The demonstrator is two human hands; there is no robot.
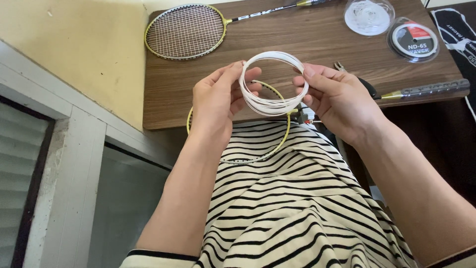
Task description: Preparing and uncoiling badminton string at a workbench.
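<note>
A strung yellow racket [185, 31], two round string cases [413, 40] and perhaps pliers [347, 71] lie on the wooden table [307, 42].

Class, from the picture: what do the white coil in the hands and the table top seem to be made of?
White coil: likely smooth synthetic string; thin, glossy strands holding springy loops. Table top: wood or wood-look laminate, matt; brown grain lines run along it.

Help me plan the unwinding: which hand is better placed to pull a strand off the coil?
Probably the right hand: its fingertips pinch the white string coil at the rim, while the left hand wraps and steadies the opposite side.
</note>
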